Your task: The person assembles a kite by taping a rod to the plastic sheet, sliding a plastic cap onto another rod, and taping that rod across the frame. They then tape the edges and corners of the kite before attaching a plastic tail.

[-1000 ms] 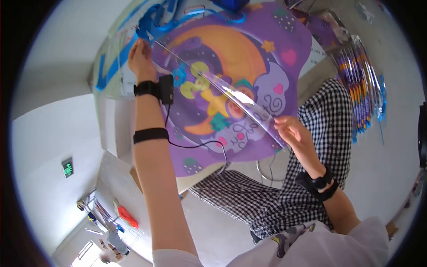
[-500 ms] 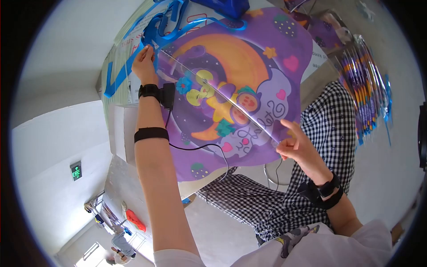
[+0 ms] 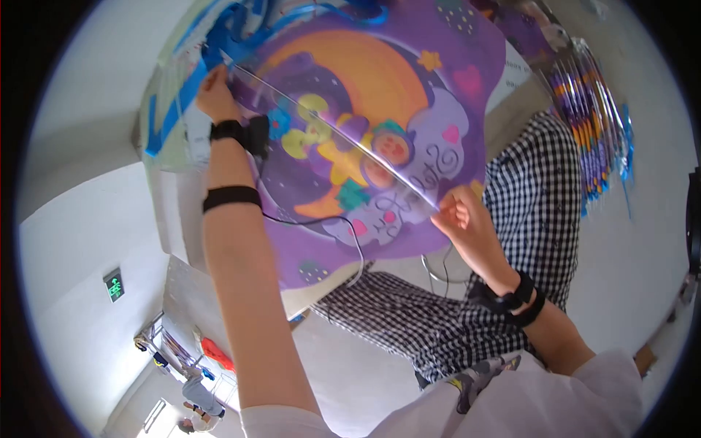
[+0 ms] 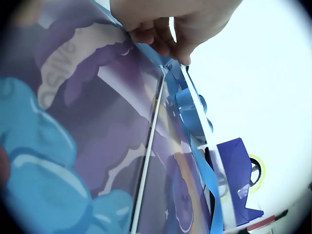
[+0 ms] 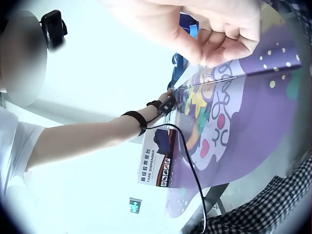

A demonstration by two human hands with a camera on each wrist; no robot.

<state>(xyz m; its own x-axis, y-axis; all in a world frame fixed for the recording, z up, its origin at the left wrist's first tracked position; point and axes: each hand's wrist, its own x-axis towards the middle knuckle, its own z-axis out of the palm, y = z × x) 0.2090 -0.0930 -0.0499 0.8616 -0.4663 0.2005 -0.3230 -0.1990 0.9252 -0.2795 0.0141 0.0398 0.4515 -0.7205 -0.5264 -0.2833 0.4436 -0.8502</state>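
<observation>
A person in a white top and black-and-white checked trousers (image 3: 537, 190) sits at a counter (image 3: 315, 293) covered mostly by a large purple sheet (image 3: 467, 36), printed with an orange moon, yellow stars, a bunny and curly lettering. A thin, pale, straight strip (image 3: 350, 142) lies slantwise across the middle of the sheet, from near the counter's far left corner toward its near right part. The left hand (image 3: 216, 93) is at the strip's far end, its fingers bent and bunched together, pinching at a blue ribbon (image 3: 179, 109) that trails loosely along the counter's far left corner; the exact grip is partly hidden. The right hand (image 3: 461, 215) is at the strip's near end, thumb and forefinger pressed together and pinching that end, the other fingers curled beside them. Both wrists wear black straps, and a dark cord (image 3: 314, 219) runs from the left wrist over the near part of the sheet. A blue-purple object (image 4: 239, 175) is beyond the ribbon in the left wrist view. A printed box (image 5: 155, 163) reading "TAPE DISPENSER" shows at the counter's left edge. Right of the counter, past the knee, is a row of shiny, colourful packets (image 3: 584, 131). A green sign (image 3: 114, 285) glows on the wall.
</observation>
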